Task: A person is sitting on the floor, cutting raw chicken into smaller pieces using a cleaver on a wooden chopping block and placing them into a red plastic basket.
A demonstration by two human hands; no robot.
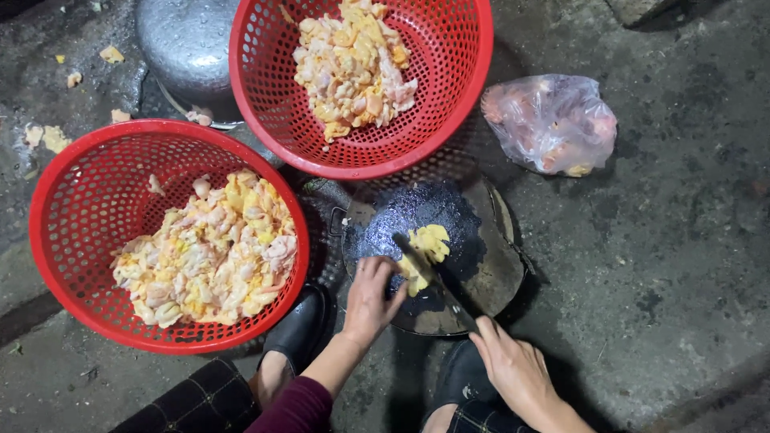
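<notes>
On a dark round chopping block point(473, 277) on the ground lies a yellow piece of chicken fat and skin point(423, 250). My left hand point(370, 298) presses on its near edge with curled fingers. A dark knife point(429, 277) is gripped in my right hand point(513, 369), its blade lying slantwise across the piece. Two red perforated plastic baskets hold several pale yellow and pink chicken pieces: one point(80, 232) to the left of the block, one point(449, 88) beyond it.
A clear plastic bag point(553, 122) of pinkish meat lies on the wet concrete at the right. A metal pot point(186, 48) stands behind the baskets. Scraps point(50, 138) litter the ground at the upper left. My black shoes point(298, 327) flank the block.
</notes>
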